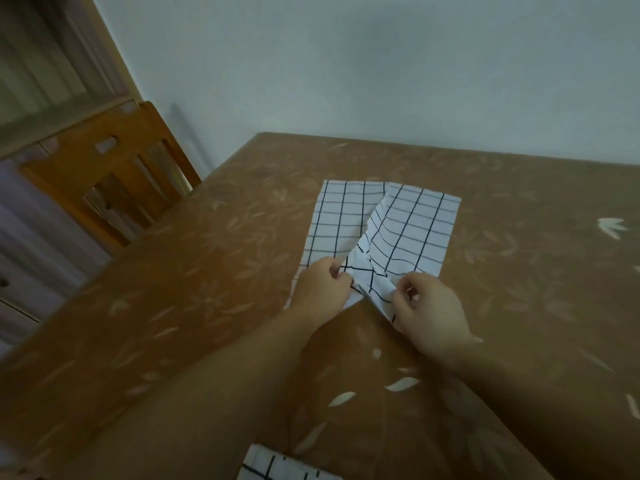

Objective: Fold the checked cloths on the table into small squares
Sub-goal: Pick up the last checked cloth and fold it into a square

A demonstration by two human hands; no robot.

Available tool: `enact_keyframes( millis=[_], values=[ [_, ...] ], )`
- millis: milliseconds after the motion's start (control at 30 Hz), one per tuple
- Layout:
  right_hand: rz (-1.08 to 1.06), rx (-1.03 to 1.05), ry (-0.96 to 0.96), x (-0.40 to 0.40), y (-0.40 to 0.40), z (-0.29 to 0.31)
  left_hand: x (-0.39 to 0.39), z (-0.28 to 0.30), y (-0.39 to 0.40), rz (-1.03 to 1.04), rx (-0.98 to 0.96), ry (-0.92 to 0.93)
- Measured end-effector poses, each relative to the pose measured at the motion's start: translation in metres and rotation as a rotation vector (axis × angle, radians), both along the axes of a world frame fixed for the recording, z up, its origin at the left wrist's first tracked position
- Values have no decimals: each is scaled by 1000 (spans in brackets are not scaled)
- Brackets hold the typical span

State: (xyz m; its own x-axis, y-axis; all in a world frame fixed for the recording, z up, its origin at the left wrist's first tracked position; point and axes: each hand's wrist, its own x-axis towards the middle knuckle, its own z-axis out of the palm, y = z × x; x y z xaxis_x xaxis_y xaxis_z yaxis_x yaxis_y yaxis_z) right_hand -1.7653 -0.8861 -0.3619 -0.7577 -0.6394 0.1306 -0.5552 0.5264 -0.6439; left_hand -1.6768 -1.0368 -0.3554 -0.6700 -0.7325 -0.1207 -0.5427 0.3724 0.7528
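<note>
Now cloth [408, 226] between pinching hands [374, 292]

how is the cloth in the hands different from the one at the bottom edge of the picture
The cloth in the hands lies mid-table, almost wholly in view; the cloth at the bottom edge is cut off by the frame, showing only a strip.
The left hand and right hand each pinch the first cloth's near end; nothing touches the second.
The first has one side folded over and rumpled; the second's fold state can't be told.
Both are white with dark checks.
</note>
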Motion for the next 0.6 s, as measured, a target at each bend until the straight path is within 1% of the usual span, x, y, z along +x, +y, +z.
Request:
enact_keyframes(
  millis=[33, 67, 100, 133, 200, 333, 433, 500, 600],
  values=[
    [-1, -45, -41, 6, 8, 8, 0, 12, 8, 22, 159, 60],
    [2, -78, -64, 12, 15, 16, 0, 23, 16, 43, 274, 105],
    [15, -104, -73, 18, 23, 24, -1, 33, 24, 52, 345, 118],
    [33, -124, -77, 23, 30, 33, -1, 42, 31, 44, 384, 122],
    [73, -147, -82, 33, 44, 49, -1, 60, 46, -3, 396, 107],
    [130, -110, -76, 46, 75, 84, 5, 98, 70, -136, 263, 91],
    [116, -97, -72, 56, 102, 120, 20, 134, 86, -255, 88, 89],
    [67, -118, -51, 64, 121, 147, 38, 163, 99, -376, -34, 65],
    [-7, -105, 112, 79, 143, 188, 75, 208, 119, -547, -215, 35]
  ],
)
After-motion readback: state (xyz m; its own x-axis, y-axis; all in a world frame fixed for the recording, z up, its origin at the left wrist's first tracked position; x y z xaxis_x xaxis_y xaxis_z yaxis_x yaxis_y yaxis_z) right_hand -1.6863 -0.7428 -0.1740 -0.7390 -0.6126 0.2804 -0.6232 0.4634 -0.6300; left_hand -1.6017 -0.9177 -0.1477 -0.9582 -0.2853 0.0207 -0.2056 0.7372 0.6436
